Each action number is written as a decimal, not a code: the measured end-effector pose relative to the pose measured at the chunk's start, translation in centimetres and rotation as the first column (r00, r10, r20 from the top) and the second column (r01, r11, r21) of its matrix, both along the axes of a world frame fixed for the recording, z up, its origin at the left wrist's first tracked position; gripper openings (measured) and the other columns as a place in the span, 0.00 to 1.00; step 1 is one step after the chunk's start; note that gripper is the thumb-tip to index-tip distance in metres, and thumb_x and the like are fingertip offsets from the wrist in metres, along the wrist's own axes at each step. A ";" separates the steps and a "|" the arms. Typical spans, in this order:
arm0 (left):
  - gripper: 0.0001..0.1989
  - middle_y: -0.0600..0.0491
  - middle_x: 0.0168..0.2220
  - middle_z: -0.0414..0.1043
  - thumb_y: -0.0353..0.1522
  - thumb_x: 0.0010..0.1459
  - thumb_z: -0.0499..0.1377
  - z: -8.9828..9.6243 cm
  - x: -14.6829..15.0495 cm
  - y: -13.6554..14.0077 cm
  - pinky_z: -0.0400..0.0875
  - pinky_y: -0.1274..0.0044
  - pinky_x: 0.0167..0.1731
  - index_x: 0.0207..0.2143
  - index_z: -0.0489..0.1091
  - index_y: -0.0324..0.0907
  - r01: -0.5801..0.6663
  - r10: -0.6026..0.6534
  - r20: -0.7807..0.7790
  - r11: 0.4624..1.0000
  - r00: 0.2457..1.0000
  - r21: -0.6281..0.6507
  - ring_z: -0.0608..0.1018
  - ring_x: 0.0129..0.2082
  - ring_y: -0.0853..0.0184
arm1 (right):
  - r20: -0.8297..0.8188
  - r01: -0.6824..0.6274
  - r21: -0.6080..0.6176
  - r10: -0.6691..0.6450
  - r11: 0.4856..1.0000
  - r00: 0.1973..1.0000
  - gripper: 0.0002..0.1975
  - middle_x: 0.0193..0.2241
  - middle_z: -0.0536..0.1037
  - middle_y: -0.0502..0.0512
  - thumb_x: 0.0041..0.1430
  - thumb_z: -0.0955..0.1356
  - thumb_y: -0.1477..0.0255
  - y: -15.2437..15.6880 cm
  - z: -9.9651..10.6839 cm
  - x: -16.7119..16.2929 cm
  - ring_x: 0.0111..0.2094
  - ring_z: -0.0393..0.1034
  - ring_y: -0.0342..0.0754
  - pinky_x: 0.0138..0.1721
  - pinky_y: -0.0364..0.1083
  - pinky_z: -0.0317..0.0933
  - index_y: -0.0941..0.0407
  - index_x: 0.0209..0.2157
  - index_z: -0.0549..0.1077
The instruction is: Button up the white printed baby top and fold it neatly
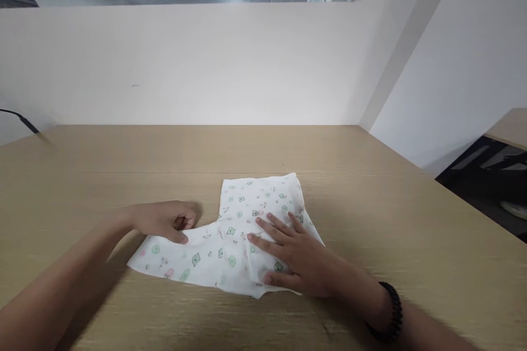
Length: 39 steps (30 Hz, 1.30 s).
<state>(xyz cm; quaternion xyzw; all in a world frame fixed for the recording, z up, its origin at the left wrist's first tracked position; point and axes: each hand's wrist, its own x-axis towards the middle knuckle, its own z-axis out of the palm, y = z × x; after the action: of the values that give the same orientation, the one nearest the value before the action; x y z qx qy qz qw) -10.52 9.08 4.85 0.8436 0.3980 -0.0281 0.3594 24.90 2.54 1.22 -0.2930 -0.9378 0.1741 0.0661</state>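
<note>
Cloth (pixel 206 258), white with small green and pink prints, lies on the wooden desk (pixel 123 153) at six o'clock from the middle of the view; one squarish part reaches toward twelve, another toward eight. The right hand (pixel 296 255) rests flat on it, near three o'clock of its middle, fingers spread wide and pointing to about ten. A dark beaded bracelet (pixel 395 312) circles that wrist. The left hand (pixel 167 219) is at the cloth's edge, around nine to ten o'clock of its middle, fingers curled narrow and thumb over the fabric; whether it pinches any, I cannot tell. A white partition (pixel 206 66) stands behind the desk at twelve, and a black cable (pixel 28 124) shows at nine.
</note>
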 end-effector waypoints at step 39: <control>0.44 0.47 0.70 0.27 0.46 0.62 0.56 -3.4 10.2 -6.8 0.38 0.49 0.64 0.69 0.31 0.51 0.209 -0.243 0.033 0.887 0.969 0.412 0.39 0.68 0.44 | -0.222 0.245 -0.814 -0.673 0.526 0.706 0.16 0.17 0.70 0.43 0.53 0.65 0.74 -0.3 -0.4 -1.1 0.21 0.70 0.43 0.24 0.41 0.64 0.54 0.45 0.69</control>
<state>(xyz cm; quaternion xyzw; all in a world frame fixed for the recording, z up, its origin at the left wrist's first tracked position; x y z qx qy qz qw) -0.28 2.24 1.41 0.9406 0.2788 0.0487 0.1875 23.76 2.26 0.81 -0.4826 -0.6118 0.5809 0.2353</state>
